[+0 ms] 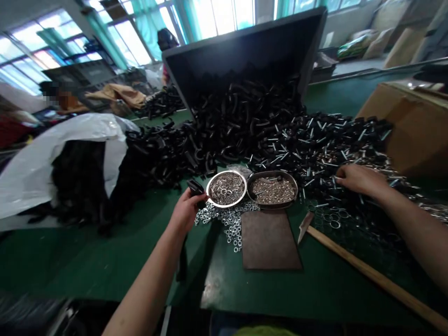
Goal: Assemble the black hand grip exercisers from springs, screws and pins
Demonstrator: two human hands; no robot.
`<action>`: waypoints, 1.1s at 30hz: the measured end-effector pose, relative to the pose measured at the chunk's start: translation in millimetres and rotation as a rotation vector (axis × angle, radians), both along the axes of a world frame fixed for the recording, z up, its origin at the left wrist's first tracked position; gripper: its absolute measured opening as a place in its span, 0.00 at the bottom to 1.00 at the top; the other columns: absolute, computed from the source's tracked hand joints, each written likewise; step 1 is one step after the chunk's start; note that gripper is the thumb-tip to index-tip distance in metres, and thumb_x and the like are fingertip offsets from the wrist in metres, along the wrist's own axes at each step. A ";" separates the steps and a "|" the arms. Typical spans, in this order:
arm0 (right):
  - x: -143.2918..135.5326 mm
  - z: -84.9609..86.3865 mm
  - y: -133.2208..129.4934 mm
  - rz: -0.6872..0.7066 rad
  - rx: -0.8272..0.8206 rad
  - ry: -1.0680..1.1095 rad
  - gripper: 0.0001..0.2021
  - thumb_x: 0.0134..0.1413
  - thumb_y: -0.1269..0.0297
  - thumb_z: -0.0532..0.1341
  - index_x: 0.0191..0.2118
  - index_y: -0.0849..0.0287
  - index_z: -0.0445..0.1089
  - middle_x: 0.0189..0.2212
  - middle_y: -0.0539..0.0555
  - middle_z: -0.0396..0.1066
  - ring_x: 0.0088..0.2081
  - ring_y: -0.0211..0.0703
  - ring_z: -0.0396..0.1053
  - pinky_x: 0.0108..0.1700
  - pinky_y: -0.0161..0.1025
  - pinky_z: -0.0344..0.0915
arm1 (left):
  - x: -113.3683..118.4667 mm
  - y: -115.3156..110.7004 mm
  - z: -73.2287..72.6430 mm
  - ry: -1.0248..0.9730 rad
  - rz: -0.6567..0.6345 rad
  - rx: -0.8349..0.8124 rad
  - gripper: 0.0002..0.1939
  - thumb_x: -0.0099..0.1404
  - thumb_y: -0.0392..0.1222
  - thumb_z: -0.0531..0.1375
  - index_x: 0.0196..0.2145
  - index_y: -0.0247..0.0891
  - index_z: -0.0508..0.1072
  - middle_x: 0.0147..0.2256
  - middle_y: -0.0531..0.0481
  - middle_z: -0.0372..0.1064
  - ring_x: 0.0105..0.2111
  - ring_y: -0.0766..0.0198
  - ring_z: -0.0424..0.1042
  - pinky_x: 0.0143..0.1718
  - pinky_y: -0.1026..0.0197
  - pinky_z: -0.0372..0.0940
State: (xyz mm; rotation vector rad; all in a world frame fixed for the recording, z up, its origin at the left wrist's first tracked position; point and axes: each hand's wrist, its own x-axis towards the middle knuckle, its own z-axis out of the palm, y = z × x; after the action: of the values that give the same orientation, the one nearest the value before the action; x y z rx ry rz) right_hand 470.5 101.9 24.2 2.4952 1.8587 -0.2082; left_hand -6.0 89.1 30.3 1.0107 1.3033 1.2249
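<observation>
My left hand is closed around a black plastic part, which sticks up past the fingertips, just left of a round metal bowl of small metal pieces. Over at the right, my right hand has its fingers pinched at the edge of a pile of black knobs with metal screws. What those fingertips hold, if anything, I cannot make out. An oval tin of small metal fittings stands beside the bowl. Loose metal nuts are strewn in front of the bowl.
A dark square plate lies before the tin, with a wooden-handled hammer to its right. Behind, a tipped grey crate spills curved black parts. A white plastic bag sits left, a cardboard box right.
</observation>
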 end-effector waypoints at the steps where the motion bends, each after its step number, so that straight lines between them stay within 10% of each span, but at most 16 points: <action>1: -1.2 -0.4 -2.1 -0.001 0.008 -0.001 0.10 0.51 0.62 0.59 0.35 0.63 0.73 0.33 0.66 0.72 0.37 0.58 0.71 0.33 0.48 0.58 | -2.7 -16.7 -4.6 -0.019 0.029 -0.023 0.13 0.45 0.39 0.63 0.30 0.36 0.68 0.29 0.53 0.67 0.29 0.66 0.67 0.33 0.63 0.62; 7: -34.6 3.1 -46.6 -0.004 0.295 0.225 0.17 0.55 0.65 0.56 0.51 0.59 0.66 0.39 0.64 0.72 0.38 0.52 0.70 0.36 0.45 0.59 | -5.1 -77.5 -50.4 0.453 0.029 -0.044 0.12 0.51 0.43 0.61 0.33 0.36 0.73 0.28 0.51 0.69 0.29 0.63 0.68 0.32 0.61 0.62; 12: -100.8 10.4 -92.5 -0.026 0.328 0.888 0.15 0.47 0.56 0.63 0.40 0.56 0.69 0.26 0.52 0.70 0.22 0.37 0.64 0.27 0.39 0.60 | 18.1 -71.9 -69.5 1.037 -0.081 0.082 0.10 0.56 0.35 0.57 0.36 0.39 0.74 0.37 0.46 0.72 0.39 0.58 0.69 0.41 0.60 0.61; 18: -167.3 1.7 -130.2 -0.012 0.148 1.452 0.17 0.45 0.52 0.64 0.34 0.57 0.61 0.20 0.43 0.62 0.15 0.27 0.52 0.16 0.29 0.46 | 19.7 -61.2 -64.6 1.098 -0.120 0.073 0.08 0.55 0.31 0.55 0.31 0.38 0.72 0.31 0.44 0.72 0.36 0.55 0.71 0.40 0.58 0.60; 27: -221.5 1.4 -170.9 0.015 -0.154 1.820 0.16 0.43 0.61 0.67 0.37 0.58 0.63 0.21 0.44 0.66 0.14 0.26 0.54 0.16 0.28 0.50 | 66.3 -132.4 -19.8 -0.096 -0.162 -0.176 0.14 0.53 0.44 0.65 0.36 0.34 0.74 0.31 0.48 0.73 0.32 0.61 0.74 0.36 0.59 0.69; 33: -232.8 4.4 -173.8 0.033 -0.168 1.788 0.14 0.44 0.60 0.66 0.36 0.60 0.65 0.23 0.46 0.67 0.15 0.26 0.56 0.15 0.28 0.52 | 85.9 -158.6 -5.7 -0.238 -0.244 -0.258 0.13 0.50 0.41 0.67 0.33 0.33 0.75 0.29 0.50 0.73 0.29 0.64 0.73 0.35 0.61 0.69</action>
State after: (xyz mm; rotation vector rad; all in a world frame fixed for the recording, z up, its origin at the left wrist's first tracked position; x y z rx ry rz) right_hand 237.7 -72.0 28.5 1.8861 1.6700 -3.0539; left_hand 79.9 -69.5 24.6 0.7858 1.0846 0.9327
